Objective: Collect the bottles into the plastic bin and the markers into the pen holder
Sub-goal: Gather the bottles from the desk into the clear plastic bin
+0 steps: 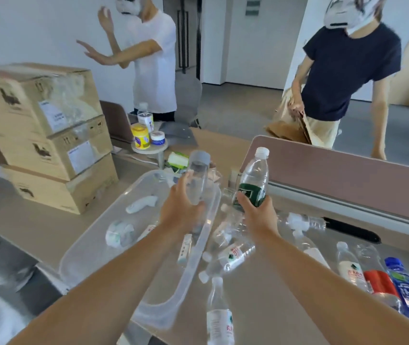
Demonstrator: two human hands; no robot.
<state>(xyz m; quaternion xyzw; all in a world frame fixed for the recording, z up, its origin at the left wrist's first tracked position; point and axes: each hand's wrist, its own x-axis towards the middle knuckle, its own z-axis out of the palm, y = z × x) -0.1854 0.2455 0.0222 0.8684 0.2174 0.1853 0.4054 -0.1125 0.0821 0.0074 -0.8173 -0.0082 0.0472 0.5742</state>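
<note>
Both hands are clamped on bottles: left hand grips a grey-capped bottle over the plastic bin, right hand a green-labelled bottle beside it. I judge next: release both into the bin.

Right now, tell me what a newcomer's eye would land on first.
Two outstretched arms, each hand holding up a bottle: the left hand a clear grey-capped bottle over the translucent plastic bin, the right hand a green-labelled white-capped bottle. Empty plastic bottles litter the table to the right.
</note>
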